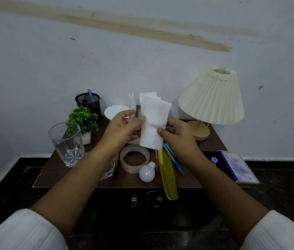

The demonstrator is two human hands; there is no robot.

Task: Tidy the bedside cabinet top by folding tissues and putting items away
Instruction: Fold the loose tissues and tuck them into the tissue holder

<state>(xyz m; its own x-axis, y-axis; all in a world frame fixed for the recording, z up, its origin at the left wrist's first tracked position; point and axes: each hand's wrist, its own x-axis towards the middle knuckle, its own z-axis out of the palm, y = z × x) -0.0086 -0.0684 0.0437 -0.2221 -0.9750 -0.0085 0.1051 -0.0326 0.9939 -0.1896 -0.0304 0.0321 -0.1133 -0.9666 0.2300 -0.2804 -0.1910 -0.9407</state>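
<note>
Fingers of right hand and left hand pinch opposite edges of a part-folded tissue, held upright above the worktop; its upper layers fan apart; uneven pinching could skew the crease, or drop it onto the tape roll below.

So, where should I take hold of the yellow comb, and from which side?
Pinch the yellow comb at its near end, from the front. It lies flat on the cabinet top, but that end sticks out past the front edge, so fingers can slip under it.
</note>
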